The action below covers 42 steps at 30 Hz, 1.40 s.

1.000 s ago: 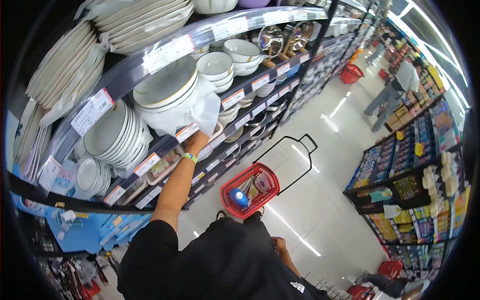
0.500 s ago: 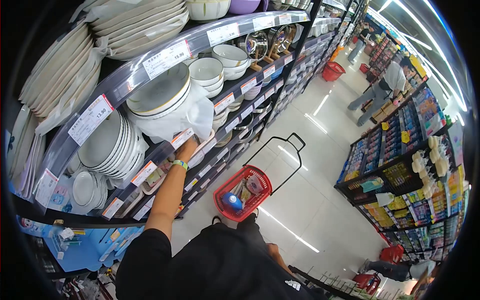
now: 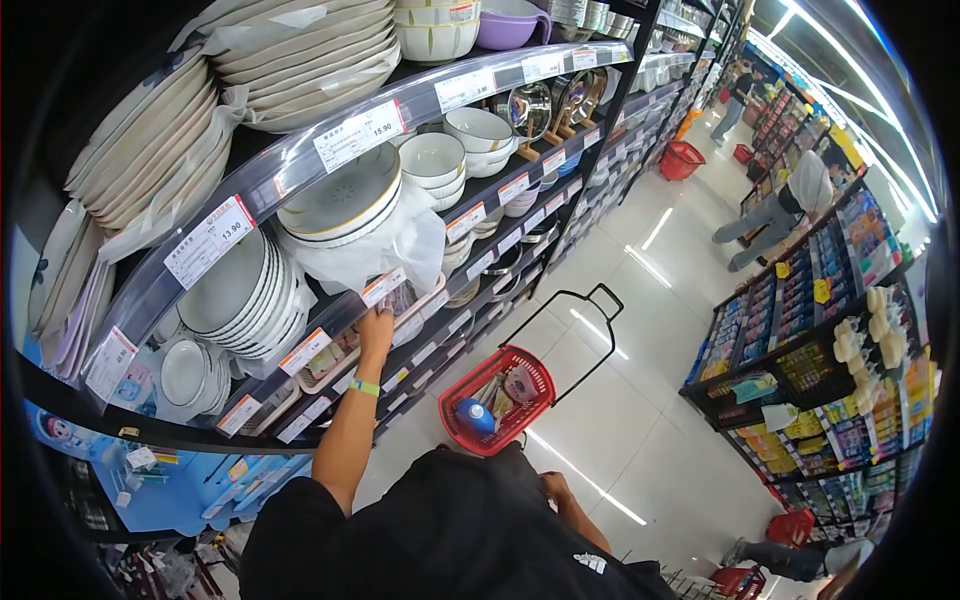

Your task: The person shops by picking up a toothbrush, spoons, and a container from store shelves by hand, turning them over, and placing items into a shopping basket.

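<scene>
My left hand [image 3: 376, 325] reaches to the shelf edge just under an orange-topped price label [image 3: 384, 287]. Its fingertips are partly hidden there, and whether they grip anything cannot be made out. Beside it, a light plastic basket [image 3: 330, 365] with packaged goods sits on the lower shelf. Above the hand, large grey-white bowls [image 3: 340, 200] rest stacked in white wrapping. My right hand [image 3: 555, 488] hangs low by my leg, its fingers too small and turned away to read. A red shopping basket [image 3: 548, 385] stands on the floor ahead of me, holding a blue bottle [image 3: 476, 415] and packages.
Stacked plates [image 3: 225, 290] and smaller bowls [image 3: 433, 160] fill the shelves on the left, with a purple pot [image 3: 510, 25] higher up. Tiled floor [image 3: 600, 420] runs along the aisle. A product rack [image 3: 790, 330] stands on the right. Other people [image 3: 775, 215] are farther down the aisle.
My left hand has drawn back out from under the shelf edge toward me, and more of it shows. The view has shifted slightly, moving the scene right and down.
</scene>
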Available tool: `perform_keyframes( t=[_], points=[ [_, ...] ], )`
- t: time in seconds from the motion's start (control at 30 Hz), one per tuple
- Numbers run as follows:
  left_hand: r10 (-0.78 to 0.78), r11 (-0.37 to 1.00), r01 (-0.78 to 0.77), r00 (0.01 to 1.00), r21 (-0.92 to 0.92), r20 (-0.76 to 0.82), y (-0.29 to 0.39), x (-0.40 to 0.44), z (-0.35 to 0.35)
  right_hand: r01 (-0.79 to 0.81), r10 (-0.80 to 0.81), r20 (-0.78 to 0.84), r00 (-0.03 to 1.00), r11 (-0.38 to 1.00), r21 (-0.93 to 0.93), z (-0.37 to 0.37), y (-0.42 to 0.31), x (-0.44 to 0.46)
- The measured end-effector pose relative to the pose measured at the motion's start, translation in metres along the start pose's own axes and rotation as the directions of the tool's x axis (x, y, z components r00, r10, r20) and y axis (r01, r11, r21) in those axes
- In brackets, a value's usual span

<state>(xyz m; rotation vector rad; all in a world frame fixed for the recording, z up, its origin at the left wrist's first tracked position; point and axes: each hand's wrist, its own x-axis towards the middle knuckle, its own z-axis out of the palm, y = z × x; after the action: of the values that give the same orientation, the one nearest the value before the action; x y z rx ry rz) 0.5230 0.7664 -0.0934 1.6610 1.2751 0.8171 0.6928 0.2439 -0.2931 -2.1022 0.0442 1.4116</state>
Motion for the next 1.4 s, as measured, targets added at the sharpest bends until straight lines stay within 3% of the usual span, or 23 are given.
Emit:
perform_keyframes(
  t=[0.03,0.17,0.23,0.33,0.37,0.43,0.47,0.5,0.53,0.6,0.7,0.77,0.83,0.97,1.07,1.1,1.17,1.23,1.3,1.4],
  points=[
    [0.115,0.979,-0.13,0.988,-0.155,-0.1,0.0,-0.011,0.0,0.055,-0.052,0.04,0.998,0.996,-0.066,-0.002,-0.006,0.001],
    [0.241,0.954,-0.275,0.94,-0.122,-0.24,0.021,-0.064,0.003,0.189,-0.167,0.155,0.974,0.973,-0.135,-0.006,-0.038,0.016],
    [0.024,0.954,0.015,0.991,-0.3,0.128,0.041,-0.094,-0.001,0.29,-0.262,0.206,0.943,0.949,-0.124,-0.005,-0.076,0.0],
    [0.126,0.936,-0.009,0.943,-0.353,0.309,0.056,-0.13,0.011,0.49,-0.481,0.249,0.841,0.871,0.026,-0.002,-0.163,-0.049],
    [0.183,0.953,-0.081,0.92,-0.291,0.346,0.064,-0.141,0.015,0.564,-0.563,0.238,0.792,0.823,0.069,0.0,-0.188,-0.062],
    [0.204,0.936,-0.017,0.841,-0.353,0.501,0.084,-0.16,0.014,0.648,-0.668,0.224,0.71,0.744,0.163,0.006,-0.239,-0.1],
    [0.199,0.937,-0.011,0.838,-0.35,0.508,0.091,-0.166,0.011,0.627,-0.688,0.214,0.694,0.723,0.289,0.009,-0.266,-0.133],
    [0.278,0.938,-0.08,0.753,-0.337,0.596,0.098,-0.169,0.008,0.598,-0.708,0.202,0.677,0.689,0.409,0.014,-0.284,-0.163],
    [0.347,0.931,-0.151,0.654,-0.333,0.673,0.103,-0.17,0.005,0.597,-0.707,0.203,0.678,0.69,0.408,0.02,-0.289,-0.181],
    [0.33,0.936,-0.128,0.638,-0.327,0.696,0.11,-0.171,-0.006,0.475,-0.75,0.177,0.637,0.563,0.676,0.031,-0.294,-0.203],
    [0.322,0.944,-0.138,0.593,-0.3,0.738,0.114,-0.169,-0.024,0.485,-0.775,0.196,0.6,0.548,0.681,0.051,-0.276,-0.215],
    [0.325,0.945,-0.171,0.56,-0.278,0.762,0.114,-0.17,-0.038,0.489,-0.754,0.151,0.639,0.55,0.677,0.067,-0.263,-0.22],
    [0.182,0.968,-0.239,0.481,-0.072,0.858,0.113,-0.172,-0.05,0.473,-0.717,0.119,0.687,0.566,0.675,0.079,-0.256,-0.225],
    [0.159,0.968,-0.243,0.423,-0.057,0.892,0.106,-0.175,-0.065,0.524,-0.736,0.088,0.671,0.555,0.646,0.085,-0.267,-0.237],
    [0.245,0.942,-0.317,0.444,-0.105,0.862,0.117,-0.174,-0.082,0.687,-0.808,0.27,0.523,0.588,0.427,0.09,-0.277,-0.231],
    [0.255,0.934,-0.343,0.429,-0.105,0.866,0.119,-0.173,-0.086,0.691,-0.814,0.267,0.516,0.58,0.432,0.092,-0.281,-0.23],
    [0.265,0.922,-0.374,0.413,-0.103,0.871,0.128,-0.17,-0.095,0.761,-0.773,0.357,0.524,0.613,0.209,0.096,-0.287,-0.229],
    [0.217,0.907,-0.42,0.418,-0.024,0.882,0.14,-0.166,-0.102,0.775,-0.777,0.355,0.519,0.603,0.187,0.095,-0.296,-0.24],
    [0.258,0.898,-0.434,0.405,-0.064,0.877,0.143,-0.163,-0.104,0.702,-0.709,0.394,0.585,0.686,0.191,0.092,-0.298,-0.247],
    [0.286,0.895,-0.434,0.378,-0.105,0.88,0.15,-0.163,-0.097,0.792,-0.784,0.314,0.535,0.595,0.136,0.093,-0.287,-0.242]
  ],
)
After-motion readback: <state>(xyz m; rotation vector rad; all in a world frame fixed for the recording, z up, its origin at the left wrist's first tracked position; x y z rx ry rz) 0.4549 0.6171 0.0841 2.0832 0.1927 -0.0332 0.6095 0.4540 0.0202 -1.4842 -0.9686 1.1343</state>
